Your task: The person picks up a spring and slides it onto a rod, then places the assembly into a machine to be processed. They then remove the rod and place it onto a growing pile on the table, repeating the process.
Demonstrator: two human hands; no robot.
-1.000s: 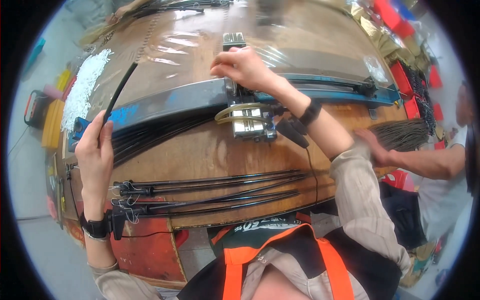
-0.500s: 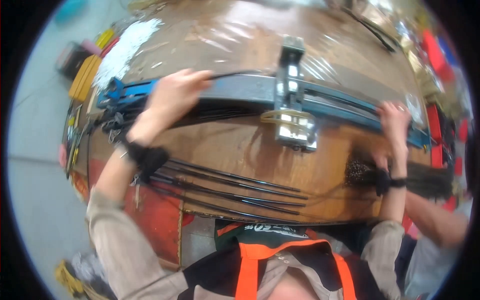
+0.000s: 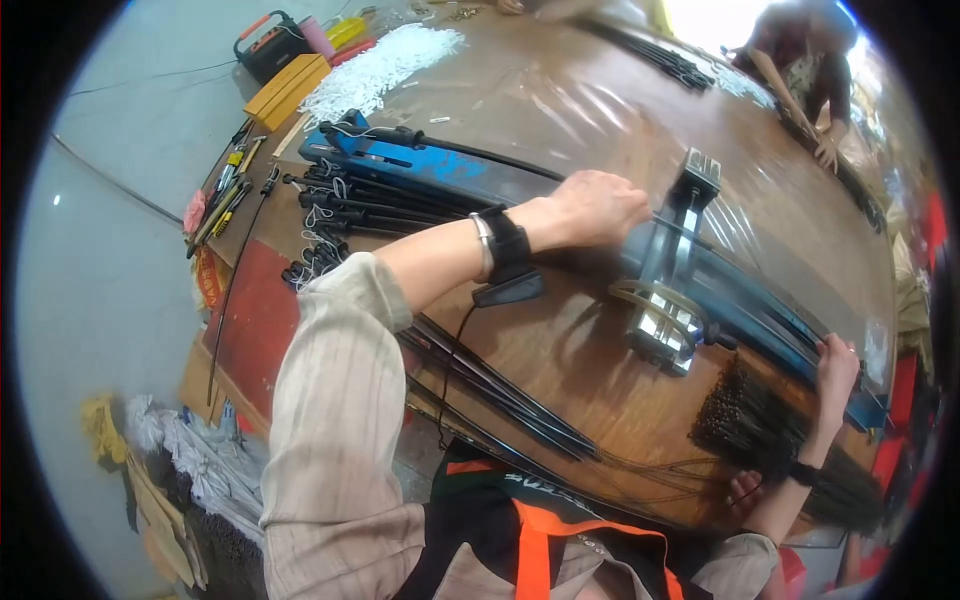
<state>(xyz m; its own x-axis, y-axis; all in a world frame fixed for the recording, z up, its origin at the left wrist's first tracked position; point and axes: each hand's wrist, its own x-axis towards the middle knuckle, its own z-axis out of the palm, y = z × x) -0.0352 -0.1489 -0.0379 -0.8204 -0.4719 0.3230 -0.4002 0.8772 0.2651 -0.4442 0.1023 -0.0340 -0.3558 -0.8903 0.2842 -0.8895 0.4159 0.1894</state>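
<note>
A long blue metal beam lies across the table, with a silver clamp-like fixture standing over it. Along the beam runs a thin black rod, with a thicker handle and a pale cord loop at its left end. My left hand is closed round this rod just left of the fixture. At the beam's right end, my right hand pinches a dark thin rod end; its fingertips partly hide it. More black rods with cord loops lie beside the beam, under my left forearm.
Loose black rods lie along the near edge, beside a dark bundle of thin rods. Another person's hand is near my right wrist. White small pieces and a yellow box sit far left. Another person works far right.
My left hand has moved right along the rod, toward the fixture. My right hand stays at the beam's right end. The view has turned, bringing the person at the far right into sight.
</note>
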